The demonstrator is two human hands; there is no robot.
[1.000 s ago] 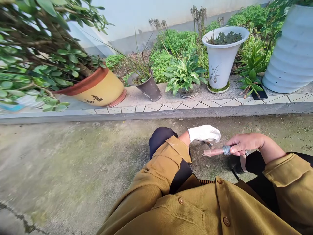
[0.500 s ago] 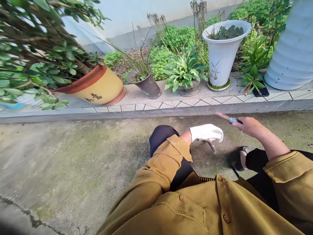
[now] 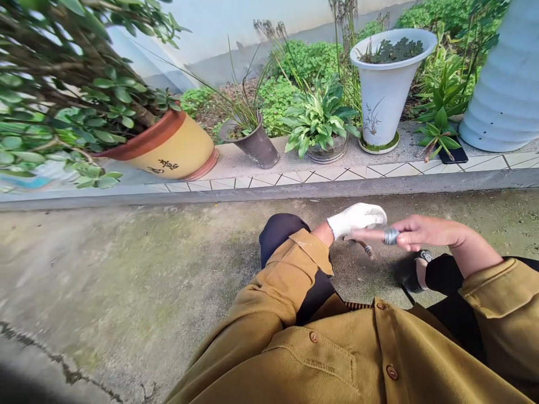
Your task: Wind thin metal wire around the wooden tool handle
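I see the right hand (image 3: 415, 231) gripping one wire-wound stick (image 3: 391, 236), its end crossing before the left hand (image 3: 364, 216); this one curls in one white glove (image 3: 343, 223), and I cannot tell if it grips the second wire-bound handle (image 3: 369, 252) just below; I judge a firm grip, clear of gloved fingers, works best; beyond, five plant pots (image 3: 381, 106) and one dark phone (image 3: 455, 155) occupy the ledge (image 3: 291, 163).
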